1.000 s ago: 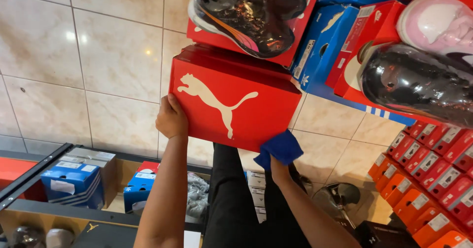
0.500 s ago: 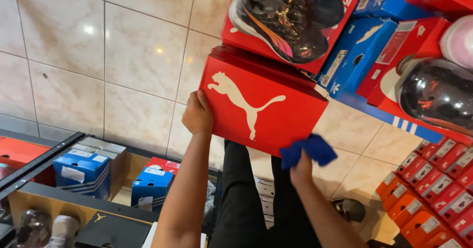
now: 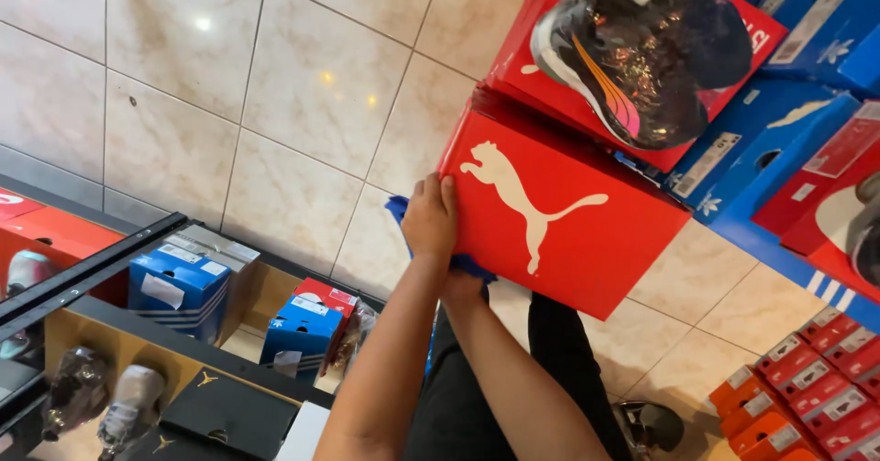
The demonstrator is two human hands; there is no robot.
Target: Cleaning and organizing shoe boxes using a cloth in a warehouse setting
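A red shoe box (image 3: 559, 218) with a white leaping-cat figure is held out in front of me, tilted. My left hand (image 3: 431, 218) grips its left edge, fingers against the side. My right hand (image 3: 463, 287) lies just below and behind the left one, mostly hidden, closed on a blue cloth (image 3: 396, 209). The cloth shows on both sides of my left hand and presses against the box's left side. Above the box, a dark shoe in clear plastic (image 3: 642, 49) rests on another red box (image 3: 513, 67).
Blue shoe boxes (image 3: 761, 140) and more red ones are stacked at the right, and small orange-red boxes (image 3: 788, 397) at the lower right. A dark shelf (image 3: 101, 268) at the lower left holds blue boxes (image 3: 179, 282) and wrapped shoes. Beige floor tiles (image 3: 275, 85) lie beyond.
My right hand has carried the blue cloth from the box's lower right side to its left edge, under my left hand. The view has shifted, so the box sits further right.
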